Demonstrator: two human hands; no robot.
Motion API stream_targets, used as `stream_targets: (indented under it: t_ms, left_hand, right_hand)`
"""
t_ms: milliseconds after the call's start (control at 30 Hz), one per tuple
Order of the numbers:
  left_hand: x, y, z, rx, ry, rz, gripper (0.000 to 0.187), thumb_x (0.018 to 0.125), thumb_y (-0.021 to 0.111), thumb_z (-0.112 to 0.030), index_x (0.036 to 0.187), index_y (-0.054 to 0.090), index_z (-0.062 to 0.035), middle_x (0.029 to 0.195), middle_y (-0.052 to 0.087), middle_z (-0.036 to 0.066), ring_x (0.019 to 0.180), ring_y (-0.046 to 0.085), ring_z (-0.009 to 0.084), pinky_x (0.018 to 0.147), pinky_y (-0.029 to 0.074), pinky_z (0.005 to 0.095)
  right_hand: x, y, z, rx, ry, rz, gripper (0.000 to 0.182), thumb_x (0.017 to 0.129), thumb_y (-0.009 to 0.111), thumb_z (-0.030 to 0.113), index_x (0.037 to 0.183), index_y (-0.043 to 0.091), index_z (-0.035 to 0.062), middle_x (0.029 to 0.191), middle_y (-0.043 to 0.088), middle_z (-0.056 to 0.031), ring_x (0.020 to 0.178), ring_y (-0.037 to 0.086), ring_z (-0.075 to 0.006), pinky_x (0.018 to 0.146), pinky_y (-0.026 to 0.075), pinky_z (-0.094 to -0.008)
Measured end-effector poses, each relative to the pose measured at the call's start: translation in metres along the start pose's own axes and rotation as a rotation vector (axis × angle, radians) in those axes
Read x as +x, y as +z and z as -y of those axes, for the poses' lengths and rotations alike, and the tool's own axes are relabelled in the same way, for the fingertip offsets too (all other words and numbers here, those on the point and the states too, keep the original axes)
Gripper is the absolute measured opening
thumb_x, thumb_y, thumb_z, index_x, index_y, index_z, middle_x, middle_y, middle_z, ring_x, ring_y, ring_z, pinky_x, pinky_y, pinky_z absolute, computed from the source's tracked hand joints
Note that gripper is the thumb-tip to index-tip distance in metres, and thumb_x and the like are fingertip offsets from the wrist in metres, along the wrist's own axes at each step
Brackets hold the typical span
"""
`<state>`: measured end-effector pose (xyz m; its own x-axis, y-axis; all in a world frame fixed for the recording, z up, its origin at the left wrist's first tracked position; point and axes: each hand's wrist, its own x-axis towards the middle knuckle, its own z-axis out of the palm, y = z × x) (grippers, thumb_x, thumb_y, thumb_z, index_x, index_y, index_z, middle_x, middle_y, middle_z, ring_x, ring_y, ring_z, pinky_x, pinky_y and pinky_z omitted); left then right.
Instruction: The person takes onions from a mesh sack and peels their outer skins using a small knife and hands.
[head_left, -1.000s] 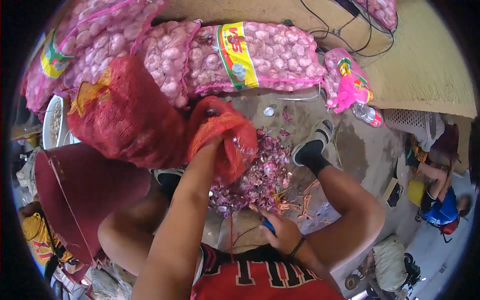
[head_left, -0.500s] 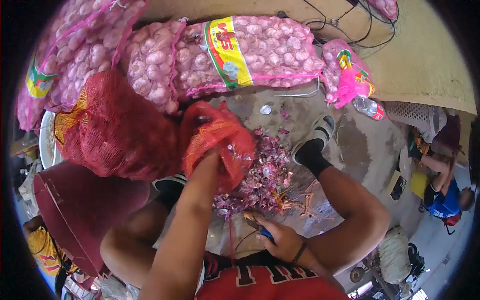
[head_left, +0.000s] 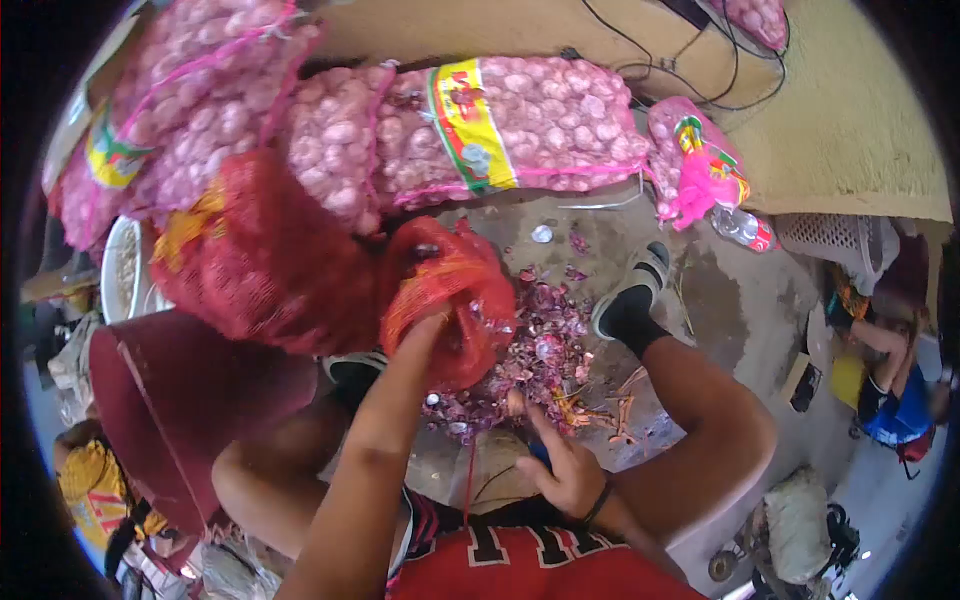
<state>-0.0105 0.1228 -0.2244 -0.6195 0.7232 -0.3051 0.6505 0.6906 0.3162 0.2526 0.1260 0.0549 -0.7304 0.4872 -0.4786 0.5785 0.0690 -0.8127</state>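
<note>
My left hand [head_left: 437, 325] reaches into the open mouth of a red mesh sack [head_left: 410, 280]; its fingers are hidden inside. The sack's full part [head_left: 265, 255] bulges to the left. Near my lap, my right hand [head_left: 568, 470] is closed around a dark blue-handled tool [head_left: 540, 452], probably a knife, whose far end is blurred. A pile of purple onion skins [head_left: 540, 345] lies on the floor beside the sack's mouth.
Pink mesh sacks of bulbs [head_left: 560, 115] line the wall. A maroon tub [head_left: 170, 410] and a white bucket [head_left: 123, 270] stand left. A plastic bottle [head_left: 740, 228] lies at upper right. One person [head_left: 900, 400] sits far right, another [head_left: 92, 490] at far left.
The whole view has shifted slightly right and down. My left hand stays in the sack's mouth, while my right hand has turned with the tool.
</note>
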Motion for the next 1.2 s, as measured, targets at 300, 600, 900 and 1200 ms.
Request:
stream_targets:
  t_ms: [300,600,900,1200]
  left_hand:
    - [-0.171,-0.179,-0.045,-1.215,-0.032,0.263,0.057,0.075,0.072,0.0,0.128,0.051,-0.0033,0.111,0.062,0.009,0.104,0.059,0.0183,0.089,0.048,0.0319]
    - [-0.274,-0.246,-0.062,-1.678,0.13,0.412,0.073,0.075,0.072,-0.001,0.14,0.039,-0.0015,0.126,0.055,0.008,0.119,0.052,0.0195,0.105,0.039,0.0353]
    - [-0.307,-0.222,-0.047,-1.824,0.037,0.322,0.047,0.08,0.07,0.001,0.124,0.052,-0.0008,0.116,0.059,0.007,0.105,0.058,0.0152,0.084,0.049,0.0291]
    - [-0.314,-0.223,-0.045,-1.721,0.107,0.2,0.049,0.077,0.073,0.001,0.122,0.052,-0.0006,0.113,0.06,0.007,0.103,0.058,0.0141,0.09,0.049,0.0299]
  right_hand:
    - [-0.024,0.009,0.021,0.149,-0.343,-0.208,0.047,0.097,0.043,0.013,0.143,0.037,0.003,0.134,0.051,-0.0208,0.122,0.05,-0.0353,0.102,0.038,-0.0365]
    - [-0.077,0.018,0.023,-0.594,-0.095,-0.13,0.056,0.093,0.046,0.01,0.147,0.032,0.0166,0.1,0.053,-0.0205,0.091,0.057,-0.0397,0.083,0.047,-0.0407]
    - [-0.085,0.039,-0.004,-0.235,-0.233,-0.08,0.058,0.099,0.044,0.029,0.148,0.024,0.0057,0.125,0.056,-0.0202,0.089,0.061,-0.0264,0.075,0.047,-0.0326]
    - [-0.084,0.055,-0.007,0.199,-0.255,-0.032,0.057,0.1,0.045,0.029,0.148,0.026,0.0048,0.11,0.059,-0.0143,0.079,0.06,-0.0221,0.072,0.047,-0.0307]
